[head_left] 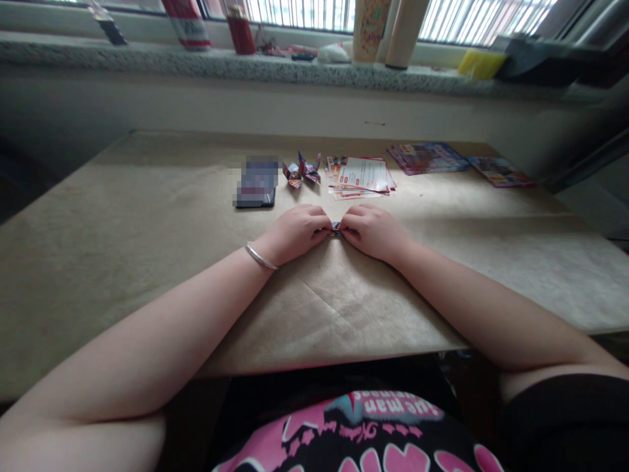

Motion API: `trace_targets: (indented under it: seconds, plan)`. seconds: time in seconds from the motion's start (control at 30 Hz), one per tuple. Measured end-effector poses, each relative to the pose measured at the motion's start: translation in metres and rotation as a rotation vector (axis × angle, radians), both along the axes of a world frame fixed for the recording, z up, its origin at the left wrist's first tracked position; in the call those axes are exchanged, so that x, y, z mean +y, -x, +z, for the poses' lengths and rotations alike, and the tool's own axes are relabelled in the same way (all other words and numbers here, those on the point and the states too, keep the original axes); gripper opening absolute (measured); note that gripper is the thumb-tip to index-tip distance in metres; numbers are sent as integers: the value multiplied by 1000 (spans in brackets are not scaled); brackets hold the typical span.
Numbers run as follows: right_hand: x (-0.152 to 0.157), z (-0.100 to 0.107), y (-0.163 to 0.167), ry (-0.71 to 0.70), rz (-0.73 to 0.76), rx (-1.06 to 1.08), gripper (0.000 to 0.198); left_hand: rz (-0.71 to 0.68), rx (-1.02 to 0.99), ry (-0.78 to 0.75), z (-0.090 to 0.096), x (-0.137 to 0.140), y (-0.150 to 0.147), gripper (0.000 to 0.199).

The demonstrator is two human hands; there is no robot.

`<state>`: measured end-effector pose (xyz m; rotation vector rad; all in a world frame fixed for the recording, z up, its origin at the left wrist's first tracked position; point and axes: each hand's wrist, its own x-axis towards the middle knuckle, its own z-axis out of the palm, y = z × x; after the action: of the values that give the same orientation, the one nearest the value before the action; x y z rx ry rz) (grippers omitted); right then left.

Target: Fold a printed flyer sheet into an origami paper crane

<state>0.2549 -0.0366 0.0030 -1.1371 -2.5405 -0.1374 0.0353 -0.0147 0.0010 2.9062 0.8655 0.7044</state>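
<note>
My left hand (303, 231), with a silver bangle (261, 256) at the wrist, pinches one side of a small folded piece of printed paper (335, 229). From the other side my right hand (371, 229) pinches the same paper. Both hands rest low on the table, and fingers cover most of the paper, so its shape cannot be made out. Just beyond them stand folded paper cranes (301, 172) in dark, colourful print. To their right lies a loose stack of printed paper sheets (363, 174).
A phone (256, 183), partly blurred out, lies left of the cranes. Colourful booklets (427, 158) lie at the back right, with another booklet (501, 170) beside them. Behind the table (122, 236), a stone windowsill (275, 69) carries bottles, a red jar (240, 33) and a yellow block (481, 63).
</note>
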Motion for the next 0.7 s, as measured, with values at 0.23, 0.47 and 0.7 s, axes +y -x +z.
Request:
trace_targets:
  seconds: [0.23,0.47,0.7]
  plan:
    - [-9,5,-1,-13,11,-105,25,-18,42,-58,1,-1,3,23]
    - [-13,9,1,-33,-24,-140,28,-48,73,-101,2,-2,6,25]
    - [-2,4,-4,-11,11,-78,25,-80,40,-59,3,-5,4,28]
